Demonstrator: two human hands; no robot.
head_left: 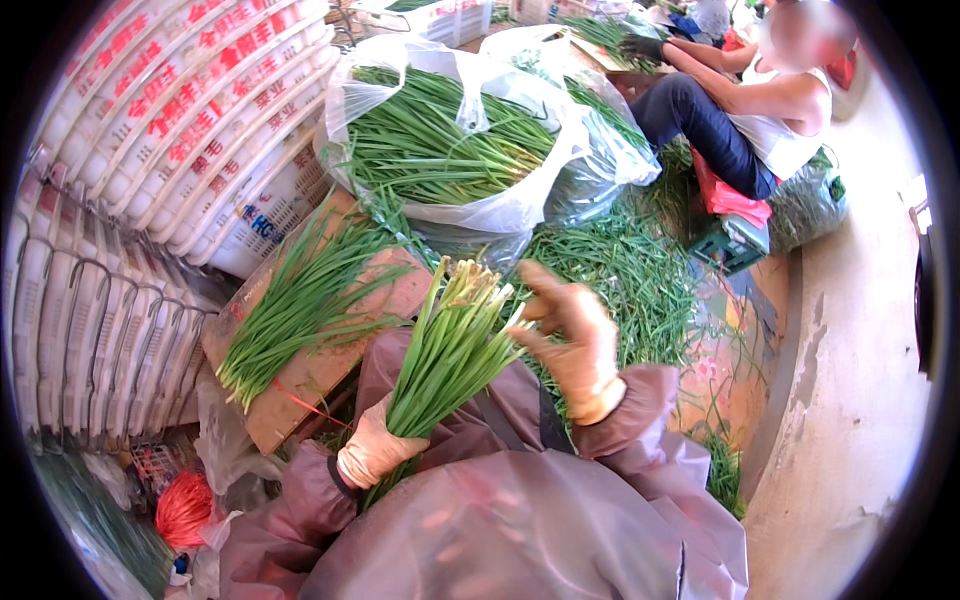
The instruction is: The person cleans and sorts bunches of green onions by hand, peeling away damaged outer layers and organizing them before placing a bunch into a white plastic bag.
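My left hand [372, 448], in a pale glove, grips a bunch of green chives [450, 345] near its lower end, pale tips pointing up. My right hand [575, 335], also gloved, is open with fingers spread and touches the upper right side of the bunch near the tips. Both forearms wear mauve sleeves. Another bundle of chives [295, 305] lies on a cardboard sheet [320, 370] to the left.
A large clear bag of chives [450, 140] stands behind, a second bag [600, 150] beside it. Loose chives [630, 270] cover the ground. White stacked crates [180, 110] fill the left. A seated person [760, 110] works at upper right. A red net [185, 510] lies lower left.
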